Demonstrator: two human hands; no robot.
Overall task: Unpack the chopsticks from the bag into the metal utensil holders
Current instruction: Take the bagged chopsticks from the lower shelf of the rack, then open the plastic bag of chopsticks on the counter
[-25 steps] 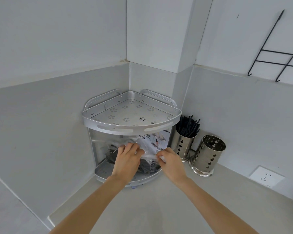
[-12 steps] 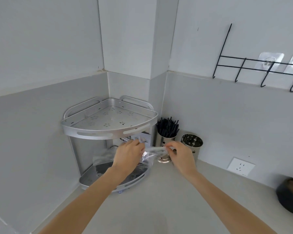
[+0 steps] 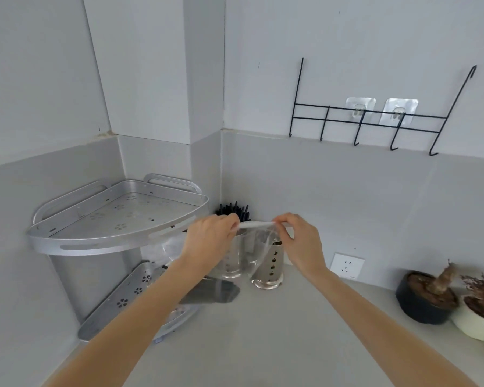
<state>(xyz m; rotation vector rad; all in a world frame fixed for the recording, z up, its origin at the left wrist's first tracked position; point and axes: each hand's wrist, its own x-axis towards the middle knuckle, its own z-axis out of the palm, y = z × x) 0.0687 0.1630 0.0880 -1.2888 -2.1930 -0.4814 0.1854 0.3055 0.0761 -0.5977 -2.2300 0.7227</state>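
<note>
Partly hidden: holders (image 3: 267, 263) behind bag (image 3: 256, 247) (2 hands (image 3: 210, 238) pinching).

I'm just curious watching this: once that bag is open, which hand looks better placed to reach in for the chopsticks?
Probably the right hand. Both hands pinch the clear bag at its top edge, but the right one is directly above the empty metal holder.

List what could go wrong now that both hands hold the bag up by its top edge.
1. The left hand and right hand pinch only the top strip of the clear bag; its dark, loaded bottom hangs low and could swing or slip.
2. The bag hangs right in front of the two metal holders; it may knock one over.
</note>
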